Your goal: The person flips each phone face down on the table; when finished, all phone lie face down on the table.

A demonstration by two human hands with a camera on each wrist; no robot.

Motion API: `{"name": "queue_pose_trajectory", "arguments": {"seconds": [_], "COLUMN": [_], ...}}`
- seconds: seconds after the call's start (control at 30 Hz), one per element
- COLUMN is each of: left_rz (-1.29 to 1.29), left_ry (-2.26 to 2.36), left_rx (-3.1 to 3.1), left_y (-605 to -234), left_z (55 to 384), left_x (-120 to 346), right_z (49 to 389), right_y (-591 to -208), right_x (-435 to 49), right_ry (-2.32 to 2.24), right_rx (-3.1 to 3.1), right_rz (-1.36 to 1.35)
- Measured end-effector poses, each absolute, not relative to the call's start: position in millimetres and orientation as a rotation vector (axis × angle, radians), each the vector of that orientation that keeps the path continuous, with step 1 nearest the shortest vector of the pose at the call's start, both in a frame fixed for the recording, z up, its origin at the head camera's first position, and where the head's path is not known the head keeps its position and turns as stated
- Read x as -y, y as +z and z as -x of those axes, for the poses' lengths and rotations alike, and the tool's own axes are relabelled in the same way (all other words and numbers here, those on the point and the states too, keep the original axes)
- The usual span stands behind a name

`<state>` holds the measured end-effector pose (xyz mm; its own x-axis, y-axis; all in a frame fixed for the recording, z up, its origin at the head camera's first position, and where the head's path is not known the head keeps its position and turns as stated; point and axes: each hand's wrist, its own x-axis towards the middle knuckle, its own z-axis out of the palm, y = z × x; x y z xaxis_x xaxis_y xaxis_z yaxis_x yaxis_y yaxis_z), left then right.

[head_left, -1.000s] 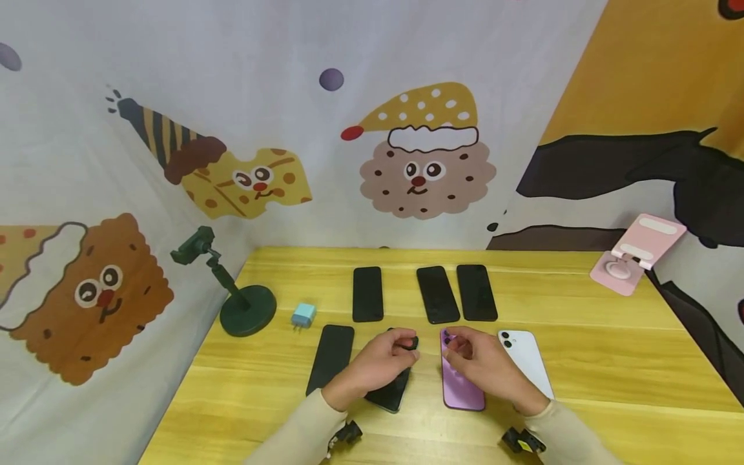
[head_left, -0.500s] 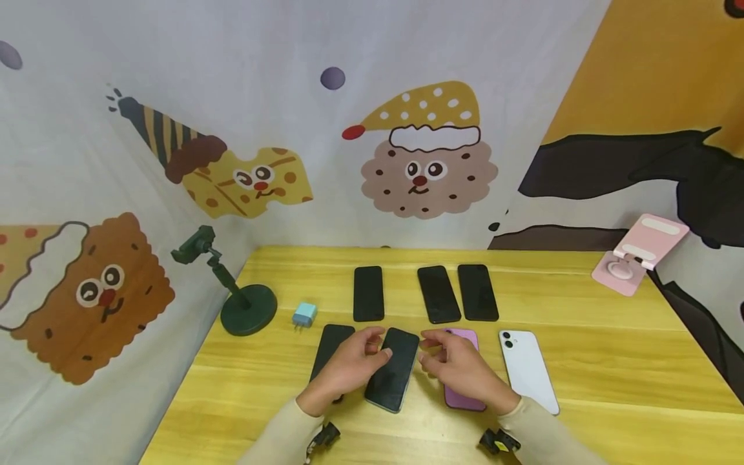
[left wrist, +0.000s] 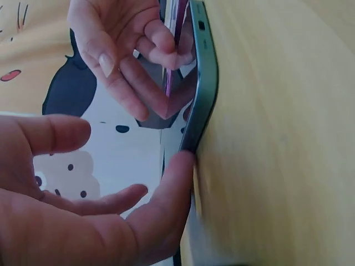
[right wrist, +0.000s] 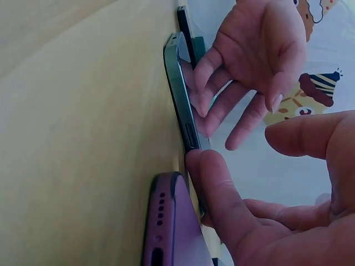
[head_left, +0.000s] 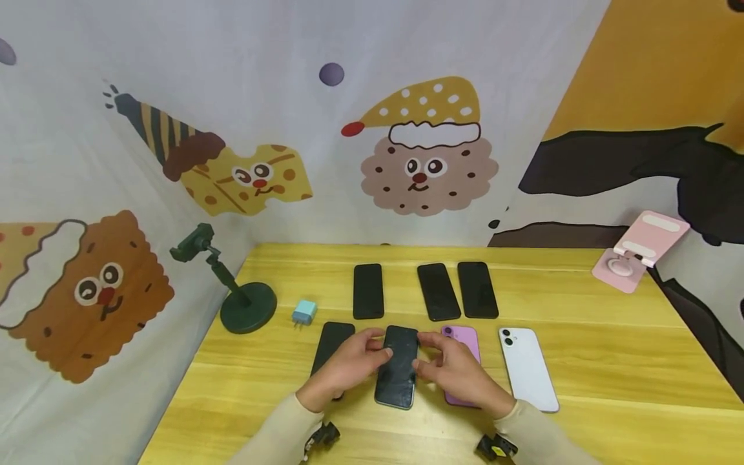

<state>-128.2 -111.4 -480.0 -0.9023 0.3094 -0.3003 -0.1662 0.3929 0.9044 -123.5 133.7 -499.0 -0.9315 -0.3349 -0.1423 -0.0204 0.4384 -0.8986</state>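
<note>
A dark phone (head_left: 397, 374) with a green metal frame (left wrist: 208, 72) lies screen up between both hands. My left hand (head_left: 353, 363) touches its left edge with relaxed fingers, its thumb apart from the others. On the opposite edge, the fingers of my right hand (head_left: 460, 373) touch the phone's side near the buttons (right wrist: 191, 136). Under the right hand lies a purple phone (head_left: 465, 336), camera side up and partly hidden. Another dark phone (head_left: 332, 345) is partly covered by my left hand.
Behind are three dark phones: one at left (head_left: 369, 290), one in the middle (head_left: 438, 292) and one at right (head_left: 478, 289). A white phone (head_left: 530, 368) lies right. Also on the table are a blue charger (head_left: 304, 312), green stand (head_left: 248, 309) and pink stand (head_left: 650, 236).
My left hand has moved left off the middle phone to its edge. My right hand has moved left from the purple phone. The middle phone has turned from slanted to nearly straight.
</note>
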Motion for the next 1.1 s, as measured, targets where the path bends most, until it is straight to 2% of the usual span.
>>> {"name": "queue_pose_trajectory", "arguments": {"seconds": [0.5,1.1], "left_rz": [-0.019,-0.182], "left_ry": [1.774,1.906], "left_rx": [-1.97,-1.827], "left_y": [-487,-496], "left_z": [138,144], "left_x": [119,109], "right_z": [132,132], "right_y": [-500,-502], "right_x": [-130,-126], "right_ry": [-1.524,-1.622], "right_rx": [-2.386,-2.284], "right_rz": [0.341,0.336]}}
